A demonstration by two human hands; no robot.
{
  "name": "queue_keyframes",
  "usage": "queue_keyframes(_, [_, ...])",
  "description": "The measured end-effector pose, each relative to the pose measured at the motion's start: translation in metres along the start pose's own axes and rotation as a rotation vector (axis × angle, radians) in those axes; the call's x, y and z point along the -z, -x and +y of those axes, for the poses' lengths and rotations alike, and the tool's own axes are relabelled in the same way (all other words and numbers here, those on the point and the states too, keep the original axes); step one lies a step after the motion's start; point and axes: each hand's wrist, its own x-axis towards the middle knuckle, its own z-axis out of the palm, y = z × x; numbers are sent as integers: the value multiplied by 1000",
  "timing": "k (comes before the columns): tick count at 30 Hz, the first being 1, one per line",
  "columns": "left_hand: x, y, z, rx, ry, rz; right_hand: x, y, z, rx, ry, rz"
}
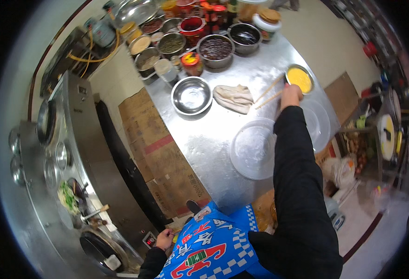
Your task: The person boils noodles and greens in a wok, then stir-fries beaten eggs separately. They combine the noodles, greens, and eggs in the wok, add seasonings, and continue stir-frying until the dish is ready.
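Note:
My right hand (291,94) is stretched out to a small metal bowl (311,77) of yellow liquid, which looks like beaten egg, and grips its near rim. Two wooden chopsticks (270,88) lie spread beside that hand, one running up to it. Left of them rests a crumpled, pale cloth (233,98). My left hand (165,240) is low at my side, by the blue apron (204,244) and near a small control box (149,240) with a red display. Something yellowish shows by its fingers; whether it is held is unclear.
On the steel table (197,150) stand an empty metal bowl (192,95), a translucent plastic lid or basin (255,148), another clear container (314,125), bowls of dark sauce (215,48) and several seasoning jars. A wok (101,249) sits on the stove at left. Flattened cardboard (162,153) covers the floor.

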Motion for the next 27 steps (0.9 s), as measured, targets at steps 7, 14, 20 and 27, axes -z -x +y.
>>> queue_keyframes(7, [-38,4,-47,94,184,-10,13,27,-20,329,300,-577])
queue_keyframes(14, [-55,0,-86,78,363,-48,66,153,-46,694,565,-1086])
queue_keyframes(20, [-67,6,-152,-19,255,184,192,279,-3,434,730,-1718])
queue_keyframes(27, [-42,74,-240,188,611,422,410,405,151,-77,1318,-2026])
